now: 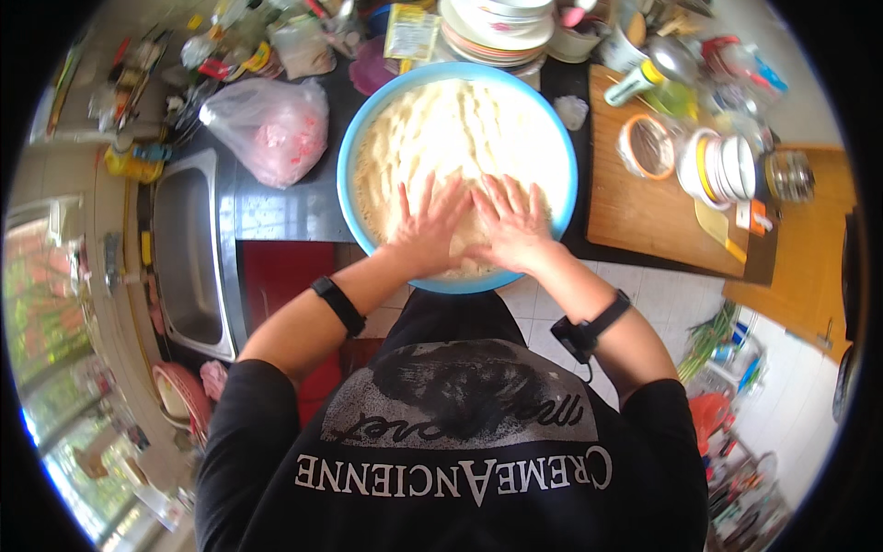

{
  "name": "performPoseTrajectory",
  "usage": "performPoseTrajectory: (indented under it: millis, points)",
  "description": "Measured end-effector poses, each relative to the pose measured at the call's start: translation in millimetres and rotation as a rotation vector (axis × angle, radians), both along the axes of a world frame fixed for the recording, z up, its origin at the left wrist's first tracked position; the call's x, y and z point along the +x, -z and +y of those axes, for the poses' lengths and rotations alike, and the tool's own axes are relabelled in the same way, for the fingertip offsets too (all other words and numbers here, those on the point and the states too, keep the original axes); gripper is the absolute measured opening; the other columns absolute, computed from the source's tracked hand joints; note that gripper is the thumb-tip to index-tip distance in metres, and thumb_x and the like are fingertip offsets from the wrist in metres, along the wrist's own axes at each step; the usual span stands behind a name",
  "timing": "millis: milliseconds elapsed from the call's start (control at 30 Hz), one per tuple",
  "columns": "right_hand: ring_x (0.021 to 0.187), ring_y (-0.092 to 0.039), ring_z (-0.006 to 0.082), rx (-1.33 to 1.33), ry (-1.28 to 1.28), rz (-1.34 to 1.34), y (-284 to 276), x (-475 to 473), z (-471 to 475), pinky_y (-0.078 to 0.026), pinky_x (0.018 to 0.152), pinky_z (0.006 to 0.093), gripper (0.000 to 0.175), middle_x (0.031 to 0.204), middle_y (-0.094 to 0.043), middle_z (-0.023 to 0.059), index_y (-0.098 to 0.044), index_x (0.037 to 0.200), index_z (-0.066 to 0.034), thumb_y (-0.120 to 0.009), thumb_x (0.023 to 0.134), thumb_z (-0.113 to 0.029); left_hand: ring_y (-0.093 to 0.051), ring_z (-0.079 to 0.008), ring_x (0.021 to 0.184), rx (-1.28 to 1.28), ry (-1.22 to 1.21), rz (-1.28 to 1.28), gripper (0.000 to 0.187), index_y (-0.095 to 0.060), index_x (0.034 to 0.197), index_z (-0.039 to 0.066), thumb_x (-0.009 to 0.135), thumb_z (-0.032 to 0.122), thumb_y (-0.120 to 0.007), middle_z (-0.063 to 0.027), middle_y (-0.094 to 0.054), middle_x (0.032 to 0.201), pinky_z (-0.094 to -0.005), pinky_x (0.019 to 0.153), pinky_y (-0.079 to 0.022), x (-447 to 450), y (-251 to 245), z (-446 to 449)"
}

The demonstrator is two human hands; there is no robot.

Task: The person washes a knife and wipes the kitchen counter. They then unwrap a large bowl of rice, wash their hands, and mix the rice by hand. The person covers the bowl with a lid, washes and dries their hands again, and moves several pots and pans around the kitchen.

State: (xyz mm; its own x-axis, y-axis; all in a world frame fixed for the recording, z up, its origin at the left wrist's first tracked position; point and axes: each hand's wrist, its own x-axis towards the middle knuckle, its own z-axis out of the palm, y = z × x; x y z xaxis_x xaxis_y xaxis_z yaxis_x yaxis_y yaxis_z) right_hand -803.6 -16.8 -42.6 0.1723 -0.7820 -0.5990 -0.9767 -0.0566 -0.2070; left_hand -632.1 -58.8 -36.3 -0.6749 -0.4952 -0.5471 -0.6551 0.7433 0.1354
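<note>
A wide blue basin [350, 141] sits on the dark counter in front of me, spread with a pale, grainy mass [421, 127] that looks like rice or dough. Finger-like grooves run across its far part, and the middle is washed out by glare. Palm down, my left hand [431, 224] rests on the near half with its fingers apart. Beside it my right hand [510, 224] lies on the mass too, fingers spread and pointing away from me. The two hands almost meet at the middle. Neither hand grips anything.
Left of the basin are a knotted plastic bag [276, 134] with pinkish contents and a steel sink [186, 255]. Stacked plates [497, 38] stand behind it. To the right, a wooden cutting board [607, 207] carries stacked bowls [717, 169], a jar [790, 176] and a yellow-handled knife [721, 231].
</note>
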Motion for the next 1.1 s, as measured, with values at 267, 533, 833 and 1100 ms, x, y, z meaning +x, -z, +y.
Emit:
performPoseTrajectory:
  millis: [267,533,833,1100]
  points:
    - [0.133,-0.030,0.0307,-0.510,0.334,-0.334,28,11,13,-0.023,0.107,0.0536,0.071,0.141,-0.037,0.0120,-0.048,0.132,-0.0153,-0.068,0.068,-0.038,-0.005,-0.0459,0.138,0.220,0.010,0.192,0.085,-0.022,0.145,0.004,0.081,0.044,-0.061,-0.0208,-0.006,0.153,-0.0580,0.110,-0.008,-1,27,-11]
    - [0.123,-0.042,0.0337,-0.613,1.022,-0.323,-25,20,206,-0.035,0.101,0.0435,0.052,0.132,-0.046,0.0184,-0.053,0.121,-0.0042,-0.063,0.080,-0.035,0.002,-0.0435,0.139,0.100,0.209,0.103,0.083,-0.005,0.149,0.015,0.087,0.040,-0.055,-0.0114,0.007,0.155,-0.0673,0.104,-0.006,9,24,-35]
    - [0.095,-0.062,0.0227,-0.918,2.256,-0.278,-43,148,537,-0.050,0.083,0.0329,0.040,0.106,-0.064,0.0143,-0.055,0.117,0.0006,-0.058,0.088,-0.027,-0.045,-0.0356,0.125,-0.196,0.281,0.310,0.058,-0.042,0.132,-0.002,0.091,0.038,-0.051,-0.0235,-0.044,0.135,-0.0430,0.102,-0.037,-86,4,-13]
    - [0.062,-0.056,0.0144,-2.443,2.807,-0.561,-50,322,711,-0.048,0.060,0.0283,0.009,0.075,-0.060,0.0062,-0.057,0.089,-0.0024,-0.058,0.086,-0.011,-0.056,-0.0248,0.100,0.565,0.684,0.806,0.032,-0.053,0.117,-0.001,0.085,0.005,-0.051,-0.0155,-0.058,0.109,-0.0370,0.086,-0.047,-232,4,257]
